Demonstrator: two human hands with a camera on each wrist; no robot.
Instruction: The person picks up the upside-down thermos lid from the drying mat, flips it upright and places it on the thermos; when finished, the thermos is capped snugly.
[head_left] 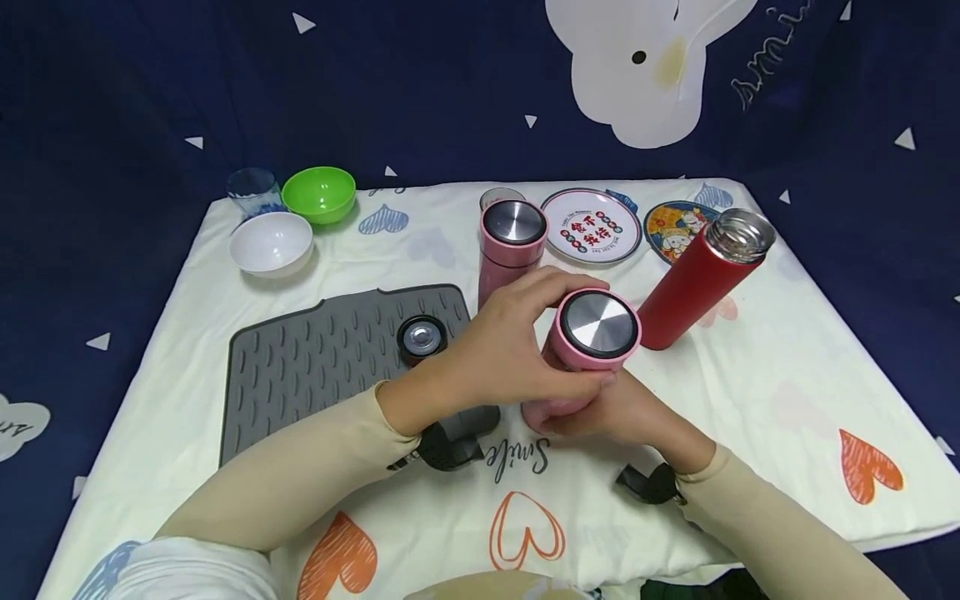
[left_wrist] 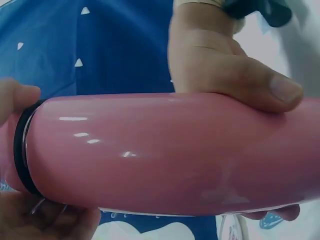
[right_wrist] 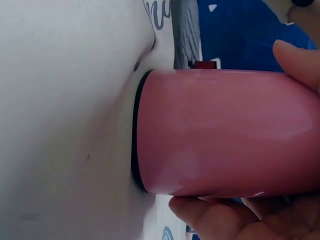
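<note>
A flask (head_left: 581, 354) stands tilted at the middle of the table (head_left: 787, 392), the left hand (head_left: 502, 350) round its upper part, the right hand (head_left: 626, 408) round its lower part. Behind it, a little to the left, stands a second flask (head_left: 512, 246), with a cup (head_left: 497, 197) just behind that. To the right a third flask (head_left: 705, 279) stands uncapped. Behind that lie two plates (head_left: 592, 227) (head_left: 678, 229) side by side. Left of the hands lies a ribbed mat (head_left: 315, 367), a lid (head_left: 422, 337) on it. At the far left corner stand a glass (head_left: 253, 190) and two bowls (head_left: 318, 193) (head_left: 272, 243)
</note>
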